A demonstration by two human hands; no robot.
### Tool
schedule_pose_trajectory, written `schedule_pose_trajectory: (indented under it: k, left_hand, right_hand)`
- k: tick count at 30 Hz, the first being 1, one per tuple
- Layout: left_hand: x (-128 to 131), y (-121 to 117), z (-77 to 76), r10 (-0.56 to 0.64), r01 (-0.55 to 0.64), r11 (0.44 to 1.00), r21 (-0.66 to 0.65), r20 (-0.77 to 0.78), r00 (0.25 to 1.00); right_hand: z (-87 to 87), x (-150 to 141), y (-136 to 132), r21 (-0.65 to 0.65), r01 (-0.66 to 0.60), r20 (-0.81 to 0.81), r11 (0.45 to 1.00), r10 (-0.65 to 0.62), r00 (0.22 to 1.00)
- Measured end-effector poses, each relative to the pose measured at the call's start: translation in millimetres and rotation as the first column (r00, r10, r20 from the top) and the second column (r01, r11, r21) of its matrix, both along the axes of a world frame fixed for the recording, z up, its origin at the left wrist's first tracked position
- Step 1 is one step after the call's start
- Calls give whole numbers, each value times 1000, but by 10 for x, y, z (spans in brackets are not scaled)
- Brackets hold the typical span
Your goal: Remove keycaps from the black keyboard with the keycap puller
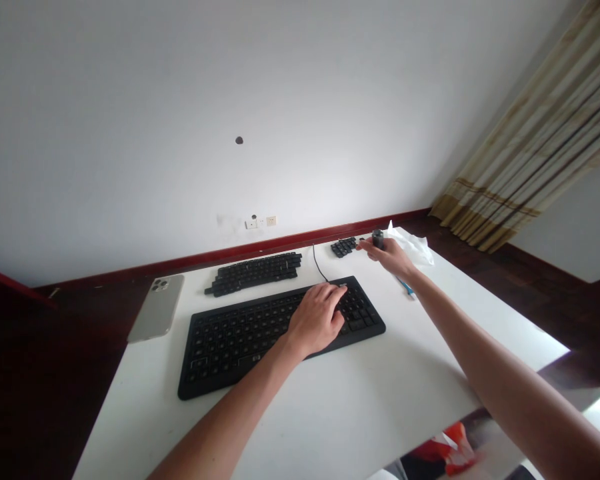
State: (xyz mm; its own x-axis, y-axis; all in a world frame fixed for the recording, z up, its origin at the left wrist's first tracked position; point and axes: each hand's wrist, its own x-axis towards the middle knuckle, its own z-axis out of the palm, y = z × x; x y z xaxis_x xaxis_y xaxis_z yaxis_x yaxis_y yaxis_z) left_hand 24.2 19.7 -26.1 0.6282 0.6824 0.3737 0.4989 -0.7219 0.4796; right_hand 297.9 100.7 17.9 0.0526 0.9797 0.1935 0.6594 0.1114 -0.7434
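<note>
Left hand (316,317), thumb spread, touches the keyboard (220,347); right hand (393,256) grips a dark object (378,239) (blurred).

keyboard (230,338) partly hidden, curtain (535,140) cut off

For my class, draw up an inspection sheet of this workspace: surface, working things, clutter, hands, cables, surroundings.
Surface: white table.
Working things: black keyboard; two groups of black keycaps behind it.
Clutter: phone at left; white plastic and blue-tipped item at right.
Hands: left hand on the keyboard; right hand holding a small dark object, identity unclear.
Cables: thin black cable behind the keyboard.
Surroundings: wall sockets, curtain, dark floor.
</note>
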Motion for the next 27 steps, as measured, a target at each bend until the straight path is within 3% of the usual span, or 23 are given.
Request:
schedule_pose_trajectory:
  k: [5,11,17,27]
  left_hand:
    - [-4,-19,36,-2,4,1000,-30,45,999]
    - [-26,-26,82,-35,35,997,-72,0,999]
    - [-17,-12,76,-62,58,995,-79,-48,997]
    - [-12,37,37,-92,88,990,-108,-35,995]
  right_hand:
    - [-17,-121,-262,44,-100,-365,994,109,925]
    - [-71,-145,-405,-89,-306,-584,948,199,787]
    - [-129,-183,-512,-251,-536,-480,806,377,792]
    - [-117,-121,-501,-278,-623,-447,731,475,758]
